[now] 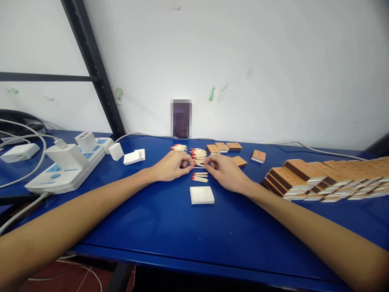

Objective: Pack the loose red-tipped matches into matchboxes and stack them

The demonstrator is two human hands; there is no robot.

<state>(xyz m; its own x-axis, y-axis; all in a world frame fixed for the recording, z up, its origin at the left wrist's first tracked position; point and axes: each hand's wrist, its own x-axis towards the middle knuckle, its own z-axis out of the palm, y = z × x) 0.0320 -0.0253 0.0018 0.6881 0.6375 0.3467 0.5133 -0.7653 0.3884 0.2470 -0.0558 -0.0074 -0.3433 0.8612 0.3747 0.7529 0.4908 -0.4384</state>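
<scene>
A single matchstick (199, 167) lies crosswise between my hands. My left hand (174, 165) pinches its left end between thumb and forefinger. At the other end, the fingertips of my right hand (226, 170) are closed on it. Just beyond is a pile of red-headed matches (198, 155), and a smaller heap of matches (178, 147) lies past my left hand. Nearer me, several matches (199, 177) are lined up side by side, heads to the left. Below them sits a white matchbox tray (202, 195); its inside cannot be made out.
Many orange-brown matchboxes (304, 171) are stacked at the right, with several loose matchboxes (223, 147) behind my right hand. White tray pieces (133, 157) and a power strip (65, 177) with chargers and cables occupy the left. A phone (182, 119) leans on the wall.
</scene>
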